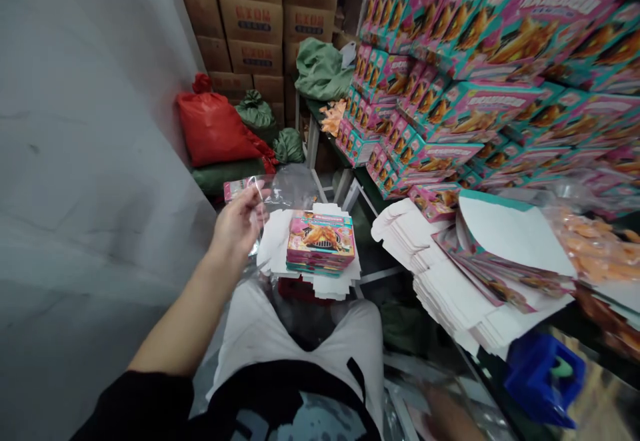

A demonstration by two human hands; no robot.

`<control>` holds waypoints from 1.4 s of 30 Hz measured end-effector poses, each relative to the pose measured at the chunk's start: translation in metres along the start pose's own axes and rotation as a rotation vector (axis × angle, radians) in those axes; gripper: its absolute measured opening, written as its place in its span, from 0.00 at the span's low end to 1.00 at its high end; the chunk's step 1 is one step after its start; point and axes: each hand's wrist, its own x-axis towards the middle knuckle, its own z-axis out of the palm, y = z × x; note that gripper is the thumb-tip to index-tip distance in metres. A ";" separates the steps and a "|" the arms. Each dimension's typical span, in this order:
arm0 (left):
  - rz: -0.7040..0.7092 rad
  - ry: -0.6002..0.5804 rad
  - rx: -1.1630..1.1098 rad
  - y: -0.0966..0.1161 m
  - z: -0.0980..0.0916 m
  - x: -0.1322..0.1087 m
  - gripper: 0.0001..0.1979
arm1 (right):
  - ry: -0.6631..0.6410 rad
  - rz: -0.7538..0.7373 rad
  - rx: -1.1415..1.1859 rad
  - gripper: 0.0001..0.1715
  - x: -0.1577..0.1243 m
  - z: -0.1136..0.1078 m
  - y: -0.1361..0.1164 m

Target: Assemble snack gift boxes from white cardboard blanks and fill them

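My left hand [240,221] is closed on the edge of a clear plastic bag [287,187], left of the centre. Just right of it, a stack of pink and teal printed boxes [321,237] lies on white unfolded cartons [275,244] in front of my knees. Low at the right, my right hand [450,414] is a blur near the frame's bottom edge, beside the bench, and its fingers cannot be made out. Flattened cartons [435,267] with white insides lie fanned out on the bench to the right.
Tall rows of printed boxes [510,34] fill the right. A blue tape dispenser [545,377] and bagged orange pieces [595,241] sit on the right bench. Brown cartons [253,21], a red sack [215,127] and green sacks [323,67] stand behind. A pale wall [90,127] borders the left.
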 end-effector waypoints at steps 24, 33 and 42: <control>1.056 -0.448 0.692 -0.091 0.045 -0.062 0.24 | -0.468 -0.476 1.363 0.80 0.109 0.016 -0.210; 0.628 -0.424 0.441 -0.098 0.053 -0.053 0.06 | -0.143 -0.334 1.715 0.45 0.104 -0.021 -0.196; 0.469 -0.224 0.249 -0.117 0.061 -0.043 0.05 | -0.002 0.292 1.100 0.17 0.022 -0.006 -0.021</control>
